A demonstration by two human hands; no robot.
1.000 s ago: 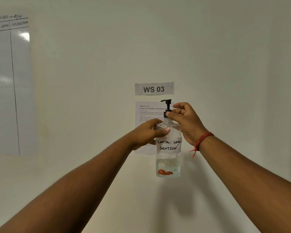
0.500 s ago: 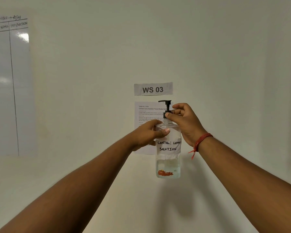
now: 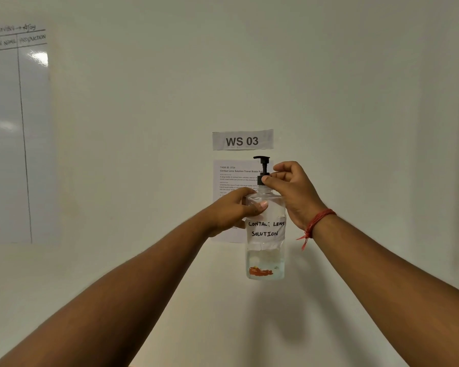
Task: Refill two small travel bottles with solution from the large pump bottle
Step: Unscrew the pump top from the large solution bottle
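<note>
While left hand (image 3: 233, 207) grips the shoulder and right hand (image 3: 289, 186) pinches the collar, pump bottle (image 3: 265, 234): smooth, rigid, probably light; hold mid-body.

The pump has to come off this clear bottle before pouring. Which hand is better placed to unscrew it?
Right hand: its grip already pinches the black pump collar; the left hand steadies the clear labelled bottle.

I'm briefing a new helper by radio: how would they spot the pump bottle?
Find the WS 03 sign on the wall; the pump bottle is held up just below it. The left hand grips its shoulder, the right hand pinches its black collar. Its label reads CONTACT LENS SOLUTION.
</note>
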